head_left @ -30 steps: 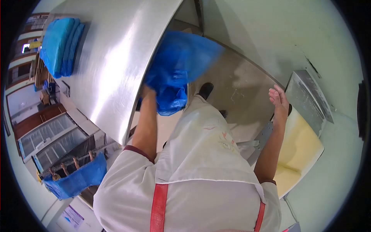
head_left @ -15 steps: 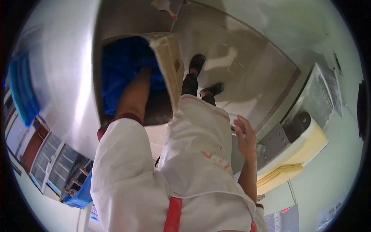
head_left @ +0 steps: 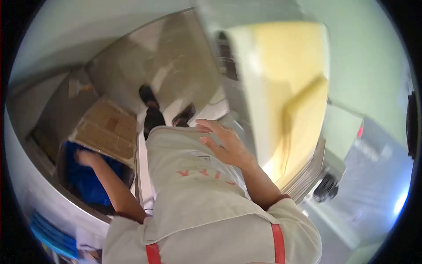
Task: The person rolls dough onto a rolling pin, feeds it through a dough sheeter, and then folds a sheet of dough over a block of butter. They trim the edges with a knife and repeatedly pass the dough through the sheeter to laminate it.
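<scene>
My left hand (head_left: 86, 158) hangs over the mouth of a cardboard box (head_left: 105, 127), in front of the blue plastic (head_left: 90, 182) inside it. Motion smears its fingers, and I cannot tell whether it holds anything. In front of my white apron (head_left: 193, 191), my right hand (head_left: 226, 144) is raised with nothing in it, its fingers stretched forward and the thumb apart.
To the right stands a machine with a broad cream-yellow top (head_left: 285, 57), with a folded yellow piece (head_left: 303, 119) on it. Blue folded material (head_left: 52, 235) lies at lower left. A grey cover (head_left: 373, 163) is at far right.
My view has swung to the right. My left hand, earlier hidden deep in the blue plastic, now shows at the box's opening. My right hand has come in front of the apron.
</scene>
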The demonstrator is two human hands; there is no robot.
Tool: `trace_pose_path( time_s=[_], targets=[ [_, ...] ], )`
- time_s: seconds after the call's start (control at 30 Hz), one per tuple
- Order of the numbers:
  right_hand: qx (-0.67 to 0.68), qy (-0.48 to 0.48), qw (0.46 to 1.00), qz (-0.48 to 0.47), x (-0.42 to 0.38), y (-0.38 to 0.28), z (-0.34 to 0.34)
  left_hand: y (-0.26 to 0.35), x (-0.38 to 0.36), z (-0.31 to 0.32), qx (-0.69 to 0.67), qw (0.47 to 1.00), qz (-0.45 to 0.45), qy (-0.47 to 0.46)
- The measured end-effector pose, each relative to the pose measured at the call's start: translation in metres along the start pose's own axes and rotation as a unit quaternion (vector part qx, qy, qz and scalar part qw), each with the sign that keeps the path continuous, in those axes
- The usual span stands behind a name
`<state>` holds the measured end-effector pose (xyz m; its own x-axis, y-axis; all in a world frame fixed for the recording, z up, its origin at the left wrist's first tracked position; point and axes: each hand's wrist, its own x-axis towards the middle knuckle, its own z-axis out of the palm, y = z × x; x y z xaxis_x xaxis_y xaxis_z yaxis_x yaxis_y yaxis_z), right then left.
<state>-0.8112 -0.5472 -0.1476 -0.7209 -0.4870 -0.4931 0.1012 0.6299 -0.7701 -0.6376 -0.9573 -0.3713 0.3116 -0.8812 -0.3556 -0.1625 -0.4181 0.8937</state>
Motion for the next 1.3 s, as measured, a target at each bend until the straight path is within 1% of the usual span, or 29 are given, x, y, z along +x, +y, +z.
trace_pose_path(
  time_s=[0.03, 0.07, 0.1, 0.13, 0.17, 0.2, 0.23, 0.27, 0.3, 0.37, 0.4, 0.47, 0.5, 0.57, 0.6, 0.67, 0.7, 0.77, 0.8, 0.87, 0.93, 0.97, 1.03, 1.1, 1.13, 1.17, 1.2, 1.27, 1.3],
  targets=[
    [0.024, 0.022, 0.999, -0.008, -0.019, -0.002, -0.016, 0.029, -0.044, 0.002, -0.023, 0.996, 0.082, -0.028],
    [0.045, 0.053, 0.998, -0.011, -0.041, 0.0, -0.033, 0.052, -0.098, 0.011, -0.056, 0.965, 0.243, -0.082],
    [0.068, 0.084, 0.994, -0.014, -0.057, 0.004, -0.044, 0.081, -0.154, 0.029, -0.069, 0.925, 0.318, -0.198],
    [0.094, 0.114, 0.989, -0.021, -0.077, 0.012, -0.059, 0.105, -0.215, 0.044, -0.062, 0.891, 0.332, -0.304],
    [0.132, 0.158, 0.978, -0.018, -0.102, 0.025, -0.069, 0.123, -0.271, 0.053, -0.053, 0.843, 0.349, -0.405],
    [0.168, 0.197, 0.966, 0.0, -0.126, 0.043, -0.078, 0.124, -0.321, 0.061, -0.048, 0.791, 0.316, -0.521],
    [0.205, 0.236, 0.95, 0.017, -0.152, 0.062, -0.085, 0.12, -0.367, 0.067, -0.037, 0.724, 0.281, -0.629],
    [0.243, 0.275, 0.929, 0.033, -0.177, 0.081, -0.089, 0.107, -0.41, 0.072, -0.009, 0.666, 0.212, -0.715],
    [0.291, 0.337, 0.894, 0.047, -0.201, 0.102, -0.086, 0.078, -0.44, 0.082, -0.021, 0.59, 0.171, -0.789],
    [0.409, 0.422, 0.805, 0.073, -0.253, 0.145, -0.078, 0.064, -0.542, 0.073, 0.066, 0.483, 0.099, -0.867],
    [0.467, 0.456, 0.753, 0.083, -0.275, 0.163, -0.072, 0.051, -0.58, 0.072, 0.116, 0.427, 0.148, -0.885],
    [0.53, 0.539, 0.647, 0.106, -0.31, 0.185, -0.055, 0.032, -0.648, 0.066, 0.175, 0.381, 0.126, -0.899],
    [0.557, 0.569, 0.594, 0.118, -0.321, 0.193, -0.046, 0.02, -0.665, 0.065, 0.185, 0.35, 0.163, -0.904],
    [0.577, 0.637, 0.501, 0.102, -0.326, 0.196, -0.026, 0.003, -0.676, 0.072, 0.197, 0.294, 0.232, -0.906],
    [0.585, 0.667, 0.451, 0.096, -0.324, 0.196, -0.02, 0.005, -0.681, 0.07, 0.205, 0.289, 0.205, -0.912],
    [0.518, 0.763, 0.374, 0.102, -0.308, 0.195, -0.014, 0.013, -0.682, 0.069, 0.226, 0.282, 0.149, -0.921],
    [0.48, 0.803, 0.336, 0.111, -0.298, 0.194, -0.012, 0.015, -0.682, 0.069, 0.233, 0.282, 0.15, -0.919],
    [0.446, 0.846, 0.272, 0.11, -0.281, 0.188, -0.018, 0.015, -0.684, 0.071, 0.244, 0.289, 0.15, -0.913],
    [0.427, 0.865, 0.242, 0.109, -0.273, 0.184, -0.023, 0.016, -0.682, 0.078, 0.254, 0.278, 0.135, -0.916],
    [0.41, 0.881, 0.22, 0.082, -0.26, 0.182, -0.036, 0.018, -0.683, 0.096, 0.269, 0.263, 0.109, -0.92],
    [0.38, 0.903, 0.192, 0.061, -0.247, 0.183, -0.049, 0.025, -0.712, 0.133, 0.272, 0.28, 0.163, -0.906],
    [0.381, 0.903, 0.192, 0.057, -0.242, 0.184, -0.056, 0.029, -0.733, 0.154, 0.274, 0.288, 0.19, -0.898],
    [0.386, 0.904, 0.182, 0.045, -0.234, 0.183, -0.074, 0.022, -0.799, 0.195, 0.172, 0.168, 0.357, -0.903],
    [0.374, 0.911, 0.165, 0.058, -0.231, 0.188, -0.082, 0.009, -0.878, 0.218, 0.144, 0.013, 0.401, -0.905],
    [0.363, 0.916, 0.155, 0.075, -0.227, 0.194, -0.083, 0.006, -0.918, 0.215, 0.142, -0.08, 0.427, -0.889],
    [0.352, 0.92, 0.145, 0.093, -0.224, 0.197, -0.084, -0.001, -0.952, 0.211, 0.176, -0.155, 0.403, -0.885],
    [0.351, 0.921, 0.13, 0.105, -0.223, 0.197, -0.086, -0.015, -0.973, 0.209, 0.252, -0.207, 0.312, -0.892],
    [0.353, 0.922, 0.102, 0.125, -0.216, 0.201, -0.095, -0.043, -1.006, 0.206, 0.394, -0.303, 0.128, -0.858],
    [0.333, 0.926, 0.108, 0.142, -0.214, 0.203, -0.1, -0.066, -1.009, 0.211, 0.388, -0.355, 0.106, -0.844]
  ],
)
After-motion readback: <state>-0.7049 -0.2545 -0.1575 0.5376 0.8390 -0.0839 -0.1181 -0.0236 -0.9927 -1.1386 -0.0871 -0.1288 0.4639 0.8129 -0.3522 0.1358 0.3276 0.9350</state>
